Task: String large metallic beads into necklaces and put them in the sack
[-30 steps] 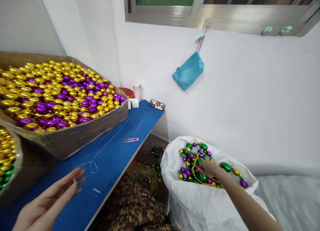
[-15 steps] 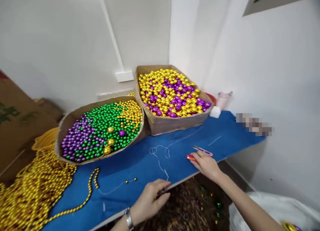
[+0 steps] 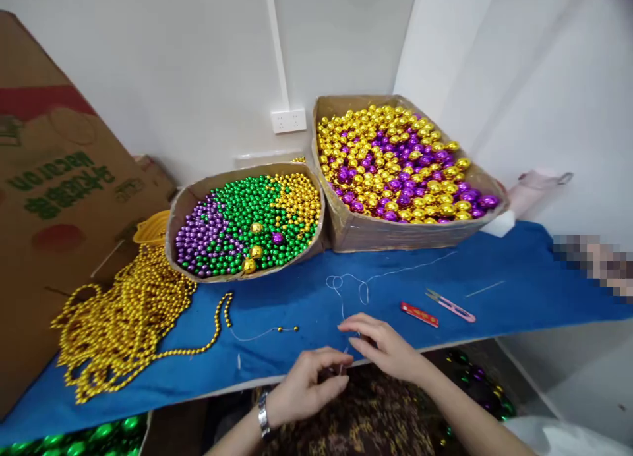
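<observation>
My left hand [image 3: 316,385], with a metal-banded watch at the wrist, is closed in a pinch at the table's front edge. A pale, thin thread [image 3: 342,304] runs down from the tabletop to its fingertips. My right hand [image 3: 378,345] is close beside it, fingers bent toward the thumb near the same thread; what they pinch, if anything, is hidden. To the right lie a small flat red packet [image 3: 419,314] and pink-handled thread snips [image 3: 452,306]. Two small gold beads [image 3: 287,328] sit on a thread left of my hands.
One carton [image 3: 178,275] holds purple, green and gold beads; another carton [image 3: 376,237] holds larger gold and purple ones. Gold bead strands [image 3: 133,311] are heaped at the left beside a tall cardboard box [image 3: 54,199]. A thin pale strip [image 3: 484,288] lies at the right.
My right hand has let go of the red packet, leaving it on the table, and has moved left to my left hand. The view has turned left.
</observation>
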Available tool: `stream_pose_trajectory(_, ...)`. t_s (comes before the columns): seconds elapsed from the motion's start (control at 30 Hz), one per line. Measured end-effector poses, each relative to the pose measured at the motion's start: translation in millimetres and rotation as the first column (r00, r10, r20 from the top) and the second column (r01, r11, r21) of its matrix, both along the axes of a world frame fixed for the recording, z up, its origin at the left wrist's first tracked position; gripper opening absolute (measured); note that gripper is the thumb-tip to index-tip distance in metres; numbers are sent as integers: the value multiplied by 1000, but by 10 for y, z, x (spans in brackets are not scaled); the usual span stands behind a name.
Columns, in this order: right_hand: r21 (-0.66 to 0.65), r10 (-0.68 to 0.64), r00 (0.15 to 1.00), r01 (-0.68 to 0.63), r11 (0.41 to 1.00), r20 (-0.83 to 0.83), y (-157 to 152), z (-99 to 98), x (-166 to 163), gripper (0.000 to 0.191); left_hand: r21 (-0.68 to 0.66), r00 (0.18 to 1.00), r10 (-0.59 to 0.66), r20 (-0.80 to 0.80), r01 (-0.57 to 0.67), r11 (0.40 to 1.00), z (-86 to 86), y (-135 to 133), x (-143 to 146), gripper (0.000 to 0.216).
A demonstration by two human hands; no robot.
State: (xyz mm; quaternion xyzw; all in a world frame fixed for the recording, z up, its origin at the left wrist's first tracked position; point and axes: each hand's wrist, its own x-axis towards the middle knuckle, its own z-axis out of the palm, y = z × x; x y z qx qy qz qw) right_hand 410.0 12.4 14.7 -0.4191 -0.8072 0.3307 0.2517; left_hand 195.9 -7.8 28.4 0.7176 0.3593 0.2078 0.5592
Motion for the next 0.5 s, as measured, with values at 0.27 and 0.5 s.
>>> stream_pose_trajectory(0.27,99,-206,936,185,978,286,-85,-399,-32,18,-37,998,69,-6,-69,997,-63,-26,-55,32)
stream_pose_trajectory(0.5,138,-194,910,153,979,368,-85,-509,-112,26,-36,995,85,-45,-87,996,-75,-5,-178,31)
